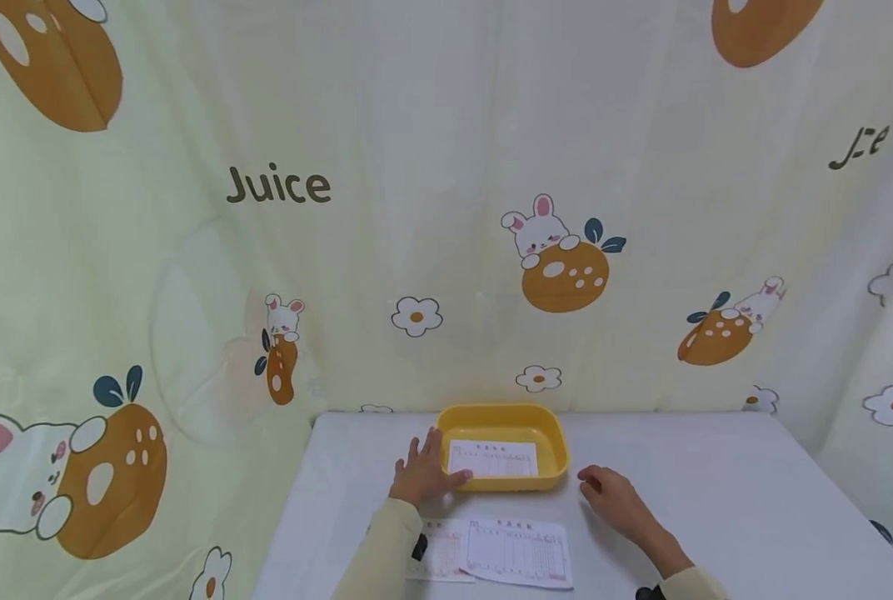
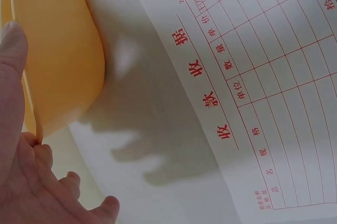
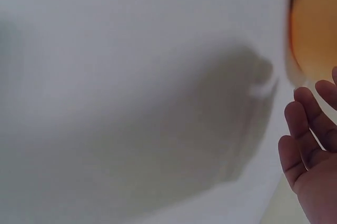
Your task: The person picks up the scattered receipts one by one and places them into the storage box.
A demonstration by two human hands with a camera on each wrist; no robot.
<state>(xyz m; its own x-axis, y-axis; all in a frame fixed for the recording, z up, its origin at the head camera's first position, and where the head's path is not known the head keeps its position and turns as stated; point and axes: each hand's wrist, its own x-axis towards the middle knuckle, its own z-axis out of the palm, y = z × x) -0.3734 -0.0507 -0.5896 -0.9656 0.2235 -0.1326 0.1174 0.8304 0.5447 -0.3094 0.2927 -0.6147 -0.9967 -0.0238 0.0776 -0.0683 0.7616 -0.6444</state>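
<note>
A yellow plastic tray [image 1: 506, 484] sits toward the back of the white table with a printed receipt form [image 1: 493, 458] lying inside. My left hand [image 1: 422, 473] rests at its near left corner, fingers spread along the left side and thumb on the front rim. In the left wrist view the thumb [image 2: 11, 50] lies against the yellow wall. Beyond the tray's right end, my right hand [image 1: 613, 500] hovers apart from it, fingers loosely bent and holding nothing. Two more receipt forms lie in front: a purplish-printed one [image 1: 517, 554] overlapping a red-printed one [image 1: 439, 557].
The white tabletop [image 1: 716, 483] stretches out to the right of the tray. Behind the table hangs a cream curtain [image 1: 446, 208] printed with rabbits, oranges and flowers, close to the table's back edge. My left sleeve [image 1: 382, 550] partly covers the red-printed form.
</note>
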